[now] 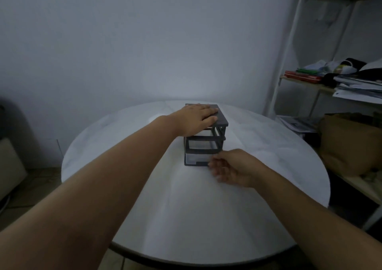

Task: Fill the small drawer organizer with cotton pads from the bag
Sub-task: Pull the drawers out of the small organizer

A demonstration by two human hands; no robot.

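A small dark drawer organizer (222, 119) with clear-fronted drawers stands on a round white table (144, 197), towards the far side. My left hand (196, 120) lies flat on its top, fingers spread, palm down. My right hand (231, 167) is at the lower right front corner of the organizer, by the bottom drawer (195, 159), fingers loosely curled and blurred; whether they touch the drawer I cannot tell. No bag and no cotton pads are in view.
A white shelf unit (289, 48) stands to the right of the table, stacked with papers, books and clothes (330, 73). A brown paper bag (349, 143) sits on its lower shelf. A pale wall is behind the table.
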